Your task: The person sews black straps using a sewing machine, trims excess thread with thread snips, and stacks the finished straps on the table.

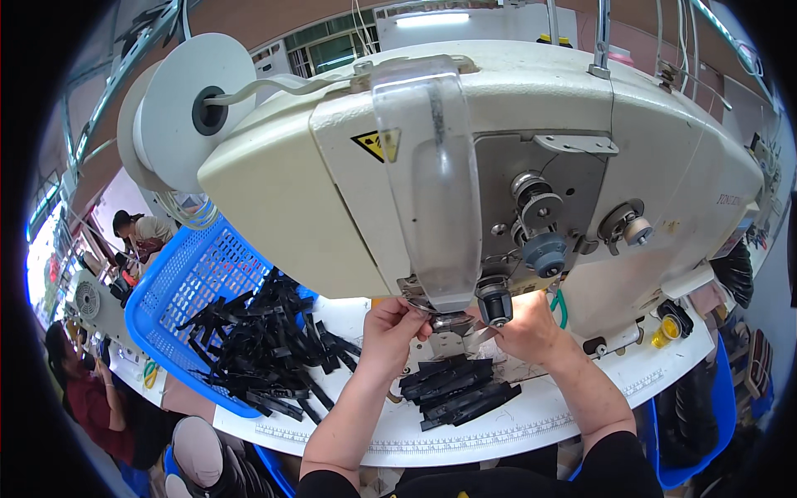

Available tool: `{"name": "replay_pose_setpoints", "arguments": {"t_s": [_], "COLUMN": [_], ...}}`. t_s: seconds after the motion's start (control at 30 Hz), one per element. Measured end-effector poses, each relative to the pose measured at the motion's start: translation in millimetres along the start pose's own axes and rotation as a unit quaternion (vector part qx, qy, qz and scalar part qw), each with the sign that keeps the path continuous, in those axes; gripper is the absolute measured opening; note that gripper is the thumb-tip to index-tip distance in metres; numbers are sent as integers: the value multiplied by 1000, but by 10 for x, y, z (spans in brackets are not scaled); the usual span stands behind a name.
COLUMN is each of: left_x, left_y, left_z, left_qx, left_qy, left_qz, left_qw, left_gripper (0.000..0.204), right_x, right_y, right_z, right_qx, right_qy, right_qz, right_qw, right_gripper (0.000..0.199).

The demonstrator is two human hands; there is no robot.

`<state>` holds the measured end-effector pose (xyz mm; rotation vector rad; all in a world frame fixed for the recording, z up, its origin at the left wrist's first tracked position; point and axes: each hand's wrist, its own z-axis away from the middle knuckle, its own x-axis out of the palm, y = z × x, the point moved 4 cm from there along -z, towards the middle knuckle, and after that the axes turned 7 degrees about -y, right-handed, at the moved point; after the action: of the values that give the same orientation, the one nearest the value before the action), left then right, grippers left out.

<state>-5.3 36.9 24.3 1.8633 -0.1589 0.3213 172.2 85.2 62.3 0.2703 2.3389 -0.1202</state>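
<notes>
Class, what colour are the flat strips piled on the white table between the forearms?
The flat strips are black, shown in the head view.

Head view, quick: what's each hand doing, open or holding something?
Left hand: pinched closed at the machine; anything held cannot be told.
Right hand: closed, seemingly on a thin metal piece.

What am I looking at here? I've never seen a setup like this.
There's one picture, from a fisheye camera on a person's head, looking down; straight edges therefore bend. No robot arms: the left hand and right hand are the person's own, bare, working below the head of a big cream sewing machine. On the white table lies a small stack of black strips; a larger heap spills from the blue basket at left. What the fingers hold is too hidden to tell.
</notes>
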Motion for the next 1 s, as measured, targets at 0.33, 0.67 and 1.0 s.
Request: {"name": "replay_pose_setpoints", "arguments": {"t_s": [0.33,0.67,1.0], "left_x": [-13,36,85], "left_y": [-67,-52,-32], "left_z": [-57,-32,-14], "left_qx": [-7,-4,1], "left_qy": [30,29,33], "left_qz": [-33,-32,-51], "left_qw": [999,999,998], "left_gripper": [7,9,10], "right_x": [29,-11,-62], "right_y": [74,94,107], "right_z": [10,19,17], "right_qx": [10,18,8], "right_qy": [1,9,24], "right_qz": [1,-1,-12], "right_qw": [1000,1000,1000], "right_gripper": [41,22,24]}}
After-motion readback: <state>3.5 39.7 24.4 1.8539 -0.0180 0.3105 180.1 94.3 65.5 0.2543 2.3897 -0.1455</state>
